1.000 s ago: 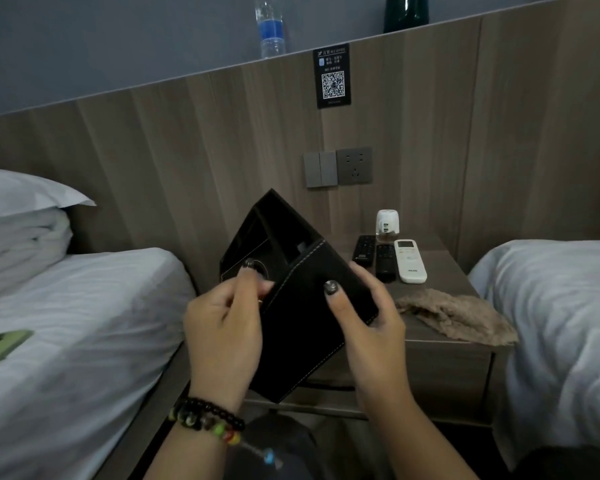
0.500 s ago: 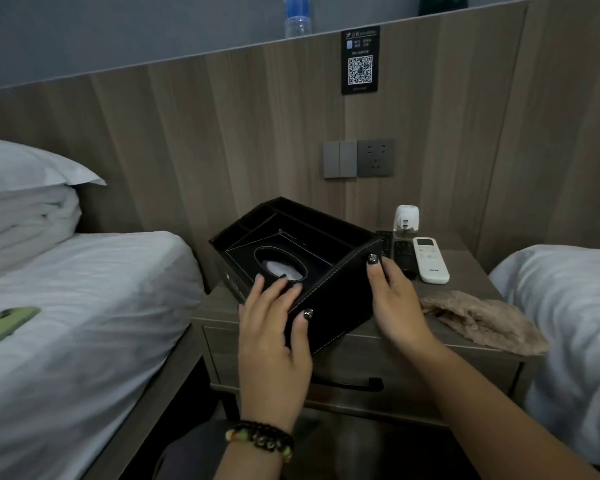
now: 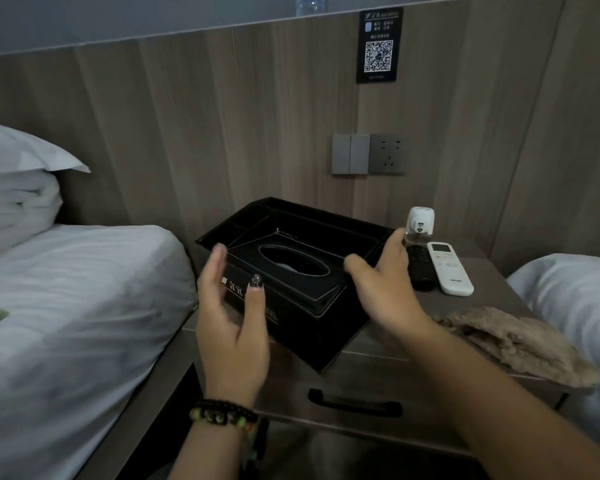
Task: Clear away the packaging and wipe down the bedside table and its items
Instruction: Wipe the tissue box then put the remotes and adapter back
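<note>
On the bedside table [image 3: 492, 271] sits the black tissue box [image 3: 291, 292]. Our left hand [image 3: 232, 323] and right hand [image 3: 385, 289] spread loose fingers by its 2 ends, holding nothing.

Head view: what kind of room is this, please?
Most likely a hotel twin room: two white beds flank a bedside table, a QR sign hangs on the headboard wall, and a branded tissue box sits beside two remotes.

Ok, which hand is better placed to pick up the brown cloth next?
Probably the right hand: the brown cloth lies at the table's right front edge, just past that wrist. The left hand sits on the far side of the tissue box.
</note>
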Available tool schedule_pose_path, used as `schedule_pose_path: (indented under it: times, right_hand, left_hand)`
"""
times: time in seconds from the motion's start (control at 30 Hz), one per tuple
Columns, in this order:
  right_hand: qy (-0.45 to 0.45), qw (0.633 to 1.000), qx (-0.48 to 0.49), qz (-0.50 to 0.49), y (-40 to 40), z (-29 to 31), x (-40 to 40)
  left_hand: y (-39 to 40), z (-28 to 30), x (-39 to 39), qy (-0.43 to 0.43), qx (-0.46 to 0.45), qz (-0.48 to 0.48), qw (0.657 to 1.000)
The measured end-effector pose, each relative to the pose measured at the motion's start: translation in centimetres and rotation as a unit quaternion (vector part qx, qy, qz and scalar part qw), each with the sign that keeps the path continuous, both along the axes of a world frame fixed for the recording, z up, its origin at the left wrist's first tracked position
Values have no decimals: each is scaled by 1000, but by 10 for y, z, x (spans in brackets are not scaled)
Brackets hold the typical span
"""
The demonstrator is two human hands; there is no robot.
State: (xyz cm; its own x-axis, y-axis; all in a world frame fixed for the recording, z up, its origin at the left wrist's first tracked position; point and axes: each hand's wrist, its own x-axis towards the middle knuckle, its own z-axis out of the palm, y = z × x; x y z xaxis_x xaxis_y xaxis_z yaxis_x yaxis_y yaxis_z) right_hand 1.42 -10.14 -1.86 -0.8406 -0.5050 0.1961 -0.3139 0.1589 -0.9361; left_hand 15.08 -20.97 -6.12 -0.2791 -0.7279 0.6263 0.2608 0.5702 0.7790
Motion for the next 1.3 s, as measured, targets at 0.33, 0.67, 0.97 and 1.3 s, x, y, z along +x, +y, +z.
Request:
schedule_pose_path:
  times: [0.33, 0.67, 0.97, 1.3]
  right_hand:
    - [415, 867, 276, 30, -25, 7, 33]
    - [490, 744, 453, 37, -77, 7, -40]
    - [452, 752, 479, 36, -109, 15, -98]
    - [466, 747, 473, 28, -116, 9, -137]
  left_hand:
    - [-73, -8, -29, -123, 75, 94, 985]
    - [-145, -11, -55, -155, 63, 7, 986]
    - [-188, -7, -65, -189, 115, -173, 960]
    - [-204, 7, -90, -243, 103, -231, 936]
